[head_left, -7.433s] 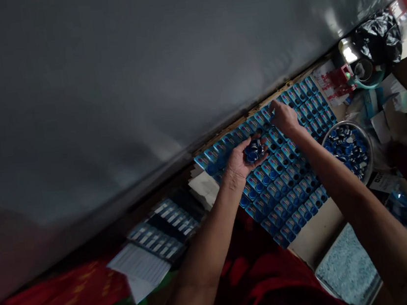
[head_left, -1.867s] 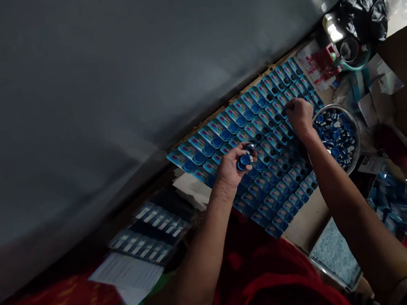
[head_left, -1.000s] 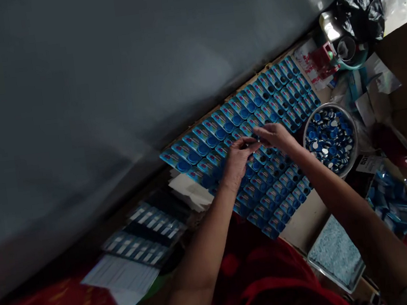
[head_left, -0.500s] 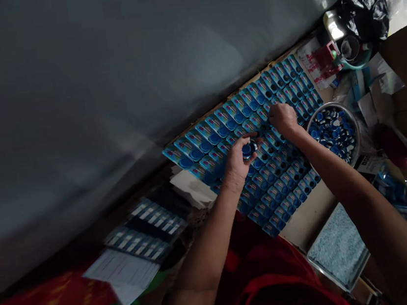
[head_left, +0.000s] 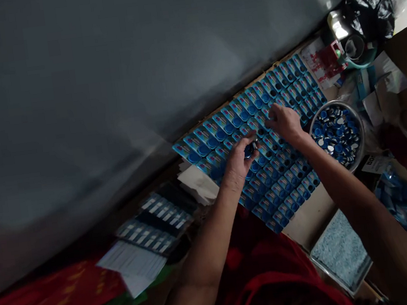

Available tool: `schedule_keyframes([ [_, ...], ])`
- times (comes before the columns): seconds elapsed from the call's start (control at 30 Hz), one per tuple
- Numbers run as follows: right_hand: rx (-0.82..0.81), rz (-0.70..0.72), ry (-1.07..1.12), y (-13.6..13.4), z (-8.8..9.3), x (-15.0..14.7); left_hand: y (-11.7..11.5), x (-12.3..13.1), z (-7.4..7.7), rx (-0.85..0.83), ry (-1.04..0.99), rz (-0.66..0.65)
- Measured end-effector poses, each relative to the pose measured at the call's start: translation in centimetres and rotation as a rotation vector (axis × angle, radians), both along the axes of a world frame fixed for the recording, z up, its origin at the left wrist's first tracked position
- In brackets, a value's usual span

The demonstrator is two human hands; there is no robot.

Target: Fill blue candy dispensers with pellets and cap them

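Observation:
Rows of blue cards with round holes cover a board along the grey wall. My left hand is cupped over them, closed on a few small blue caps. My right hand rests fingers-down on the cards just right of it, its fingertips bent onto one card; what they pinch is hidden. A metal bowl full of blue and white caps stands right of my right wrist.
A grey wall fills the upper left. White papers and dark card strips lie left of the board. A black bag, a cup and packets crowd the far right. A pale textured tray sits near my right forearm.
My right hand went from the bowl side to my left hand, then back onto the cards. The left hand keeps holding caps and has barely shifted.

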State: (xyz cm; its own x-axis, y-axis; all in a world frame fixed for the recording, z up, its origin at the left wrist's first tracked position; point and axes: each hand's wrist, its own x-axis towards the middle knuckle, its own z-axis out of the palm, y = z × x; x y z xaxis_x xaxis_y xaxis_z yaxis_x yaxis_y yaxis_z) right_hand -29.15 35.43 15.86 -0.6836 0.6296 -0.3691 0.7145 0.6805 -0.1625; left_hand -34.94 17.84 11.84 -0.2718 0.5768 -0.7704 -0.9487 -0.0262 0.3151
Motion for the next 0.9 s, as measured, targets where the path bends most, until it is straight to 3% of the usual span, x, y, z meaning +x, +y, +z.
schedule_keyframes([
  [0.1,-0.244,0.136,0.334,-3.0,0.3,2.6,-0.4,0.3,-0.5,0.066,0.052,-0.040],
  [0.2,-0.413,0.305,0.480,-4.2,-0.6,4.7,-0.2,0.4,-1.1,0.079,-0.059,-0.100],
  [0.3,-0.331,0.210,0.458,-3.8,-2.0,5.7,0.0,0.3,-1.2,0.037,-0.153,-0.108],
  [0.4,-0.099,-0.051,0.403,-3.3,-2.9,6.4,-0.8,0.1,-0.4,0.012,-0.014,-0.057],
  [0.47,-0.048,-0.126,0.400,-3.5,-3.0,7.3,-1.8,-0.1,0.2,0.005,0.082,-0.076],
  [0.6,-0.109,-0.117,0.469,-4.8,-2.9,10.2,-4.0,-0.3,0.4,-0.034,0.146,-0.141],
  [0.77,-0.322,0.036,0.357,-6.2,-4.2,14.0,-5.6,-0.5,-1.1,-0.001,0.074,-0.138],
  [0.9,-0.282,0.051,0.334,-7.3,-5.5,15.0,-6.0,-0.2,-1.6,0.024,-0.010,-0.089],
])
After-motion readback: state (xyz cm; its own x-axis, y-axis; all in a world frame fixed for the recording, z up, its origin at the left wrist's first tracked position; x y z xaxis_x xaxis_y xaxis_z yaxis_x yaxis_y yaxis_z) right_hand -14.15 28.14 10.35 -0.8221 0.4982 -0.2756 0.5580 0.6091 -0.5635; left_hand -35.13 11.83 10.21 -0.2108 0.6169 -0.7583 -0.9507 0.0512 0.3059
